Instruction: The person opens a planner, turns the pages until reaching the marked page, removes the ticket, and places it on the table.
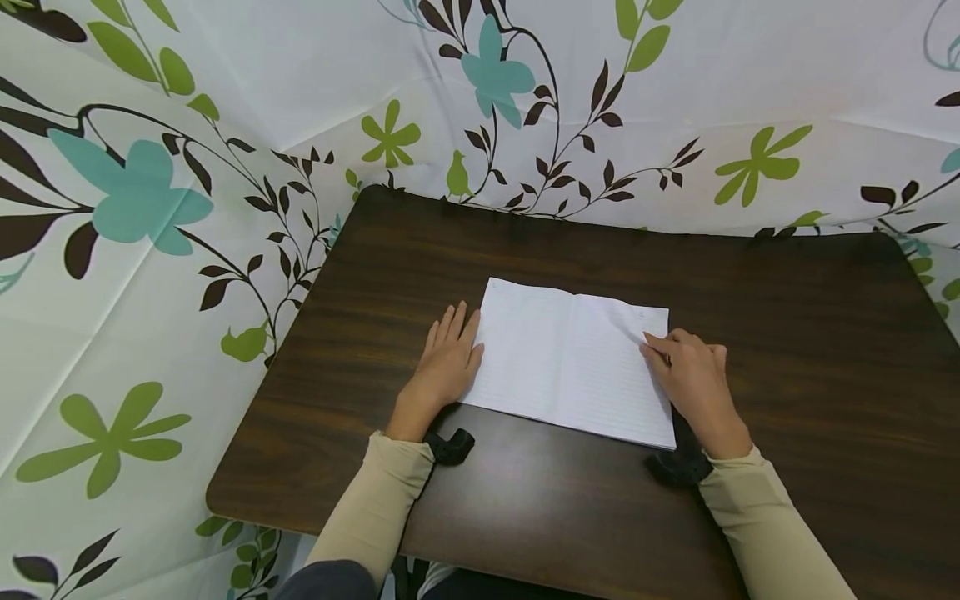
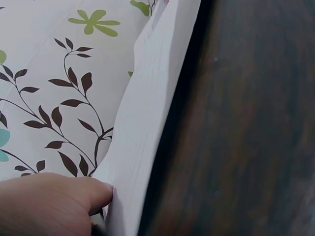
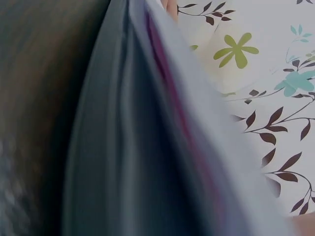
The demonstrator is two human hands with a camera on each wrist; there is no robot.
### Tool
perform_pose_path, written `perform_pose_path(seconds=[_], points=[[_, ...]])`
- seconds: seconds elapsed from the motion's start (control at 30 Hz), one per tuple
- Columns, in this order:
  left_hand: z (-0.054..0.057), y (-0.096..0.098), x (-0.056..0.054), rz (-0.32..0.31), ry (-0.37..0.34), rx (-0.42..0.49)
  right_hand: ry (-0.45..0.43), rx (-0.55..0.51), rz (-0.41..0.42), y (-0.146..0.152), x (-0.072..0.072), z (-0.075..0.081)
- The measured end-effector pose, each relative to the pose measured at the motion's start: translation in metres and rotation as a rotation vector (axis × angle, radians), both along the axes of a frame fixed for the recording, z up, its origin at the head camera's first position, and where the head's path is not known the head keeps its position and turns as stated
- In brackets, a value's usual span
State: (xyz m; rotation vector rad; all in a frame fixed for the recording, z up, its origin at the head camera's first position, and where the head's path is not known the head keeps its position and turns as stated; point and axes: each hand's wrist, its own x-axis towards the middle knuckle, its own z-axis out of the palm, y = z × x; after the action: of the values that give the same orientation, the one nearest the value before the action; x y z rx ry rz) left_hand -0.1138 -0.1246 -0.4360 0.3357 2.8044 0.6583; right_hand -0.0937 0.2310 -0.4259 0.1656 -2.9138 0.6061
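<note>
An open notebook [image 1: 528,354] with white lined pages lies on the dark table, its fold running down the middle. My left hand [image 1: 442,367] rests beside its left edge with fingers extended, the thumb touching that edge. In the left wrist view, the left thumb [image 2: 101,191] meets the side of the notebook's pages [image 2: 142,118]. Near the upper right corner, my right hand [image 1: 693,379] pinches the right page [image 1: 618,367] between thumb and fingers, and the paper creases there. Blurred page edges [image 3: 197,98] fill the right wrist view, with a pink strip among them.
The dark wood-grain table [image 1: 540,492] extends around the notebook on every side. A white cloth [image 1: 300,67] printed with leaves, flowers and birds hangs behind the table and to its left. Black wrist straps [image 1: 452,447] sit at both cuffs.
</note>
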Motion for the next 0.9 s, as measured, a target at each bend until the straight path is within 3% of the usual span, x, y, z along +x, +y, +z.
perform_pose_path(seconds=[0.1,0.27,0.37,0.47,0.57,0.7,0.83,0.9], points=[[0.000,0.000,0.000,0.001,-0.001,-0.002,-0.011,-0.093,0.003,0.001,-0.002,0.003],[0.001,-0.002,0.000,-0.002,-0.005,-0.007,-0.081,-0.336,0.012,0.001,0.000,0.022],[0.002,-0.002,-0.001,-0.003,-0.002,-0.001,-0.174,-0.491,0.078,-0.003,0.005,0.034],[0.002,-0.002,-0.001,-0.002,0.000,0.005,-0.275,-0.575,0.190,-0.011,0.013,0.044],[0.002,-0.002,-0.001,-0.003,-0.004,0.006,-0.360,-0.572,0.293,-0.021,0.026,0.052],[0.000,-0.002,-0.002,-0.008,-0.006,0.000,-0.378,-0.536,0.414,-0.038,0.042,0.057],[0.000,-0.002,-0.002,-0.006,-0.016,0.006,-0.281,-0.455,0.499,-0.055,0.054,0.055],[0.000,-0.002,-0.002,0.002,-0.022,0.014,-0.192,-0.379,0.509,-0.064,0.058,0.050]])
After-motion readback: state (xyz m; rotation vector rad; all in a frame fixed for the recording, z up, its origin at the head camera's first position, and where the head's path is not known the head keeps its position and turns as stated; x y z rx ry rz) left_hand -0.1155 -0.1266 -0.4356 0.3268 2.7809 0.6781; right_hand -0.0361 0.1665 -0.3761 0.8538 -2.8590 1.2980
